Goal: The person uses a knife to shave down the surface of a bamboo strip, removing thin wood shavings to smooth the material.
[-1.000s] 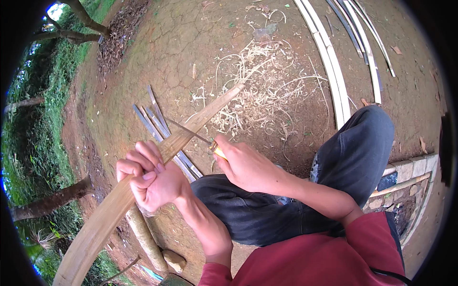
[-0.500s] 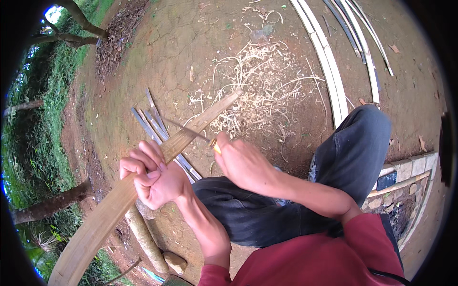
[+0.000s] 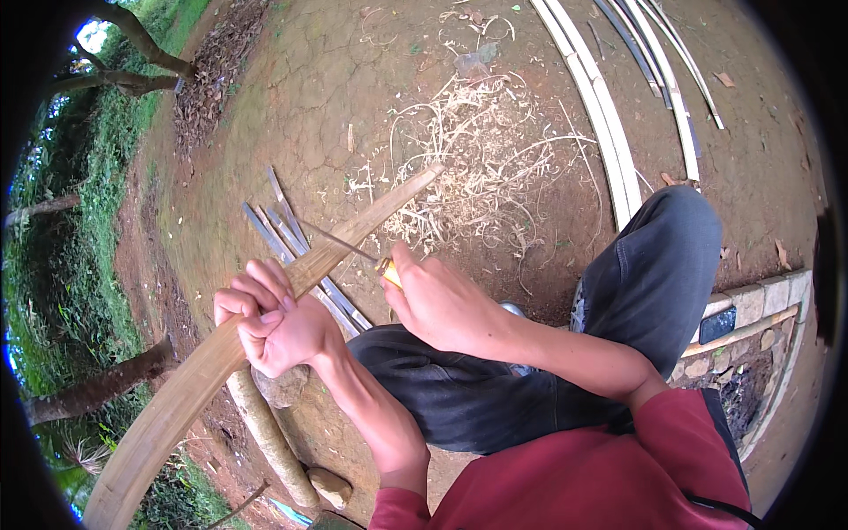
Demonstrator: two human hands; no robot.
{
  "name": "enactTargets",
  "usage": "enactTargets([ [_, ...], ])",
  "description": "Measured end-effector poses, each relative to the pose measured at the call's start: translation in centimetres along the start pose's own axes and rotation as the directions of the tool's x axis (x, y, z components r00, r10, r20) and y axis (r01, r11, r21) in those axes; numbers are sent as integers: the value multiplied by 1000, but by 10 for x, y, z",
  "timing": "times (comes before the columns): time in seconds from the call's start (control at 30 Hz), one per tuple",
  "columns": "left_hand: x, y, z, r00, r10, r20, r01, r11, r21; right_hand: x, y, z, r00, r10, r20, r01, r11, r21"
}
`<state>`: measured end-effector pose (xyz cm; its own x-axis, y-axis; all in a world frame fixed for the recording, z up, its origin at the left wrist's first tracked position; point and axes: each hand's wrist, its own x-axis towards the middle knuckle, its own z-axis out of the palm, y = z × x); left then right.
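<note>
A long flat bamboo strip (image 3: 181, 408) slants from the lower left up to a tapered tip above the shavings. My left hand (image 3: 276, 320) is closed round it at about its middle, fingers curled over the edge. In my right hand (image 3: 450, 305) is a knife with a yellow handle (image 3: 389, 273). Its thin dark blade (image 3: 340, 242) lies across the strip, a little beyond my left hand toward the tip. My right fingers wrap the handle and hide most of it.
Curly shavings (image 3: 481, 150) cover the ground ahead. Several narrow strips (image 3: 287, 231) lie beneath the bamboo, and long pale strips (image 3: 596, 106) at the upper right. At lower left are a log (image 3: 269, 437) and a stone (image 3: 329, 487). A dark phone-like slab (image 3: 717, 325) rests on the low brick edging (image 3: 751, 302).
My right hand and the knife have shifted slightly left, toward my left hand. My left hand and the strip have moved a little left as well. Both grips stay closed.
</note>
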<state>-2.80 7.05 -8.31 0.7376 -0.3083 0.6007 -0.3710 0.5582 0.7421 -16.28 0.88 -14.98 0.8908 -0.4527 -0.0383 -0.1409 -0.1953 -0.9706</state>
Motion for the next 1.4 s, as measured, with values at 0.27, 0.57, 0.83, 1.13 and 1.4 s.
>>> enactTargets([
  [0.27, 0, -2, 2, 1000, 16, 15, -16, 1000, 6, 23, 43, 15, 997, 80, 3, -80, 993, -92],
  [0.57, 12, 8, 18, 995, -53, 80, 42, 991, 128, 23, 32, 4, 990, 136, 34, -137, 990, 29],
  [0.83, 20, 21, 18, 999, 39, 6, -40, 994, 106, 13, 4, -1, 1000, -20, 6, 20, 1000, -6],
  [1.13, 18, 23, 8, 999, 10, 43, -11, 999, 38, 39, 61, 13, 996, 83, -25, -86, 978, -189],
  [1.4, 10, 21, 26, 999, 13, 38, -14, 999, 38, 15, -14, -12, 1000, 20, 9, -20, 998, -67],
])
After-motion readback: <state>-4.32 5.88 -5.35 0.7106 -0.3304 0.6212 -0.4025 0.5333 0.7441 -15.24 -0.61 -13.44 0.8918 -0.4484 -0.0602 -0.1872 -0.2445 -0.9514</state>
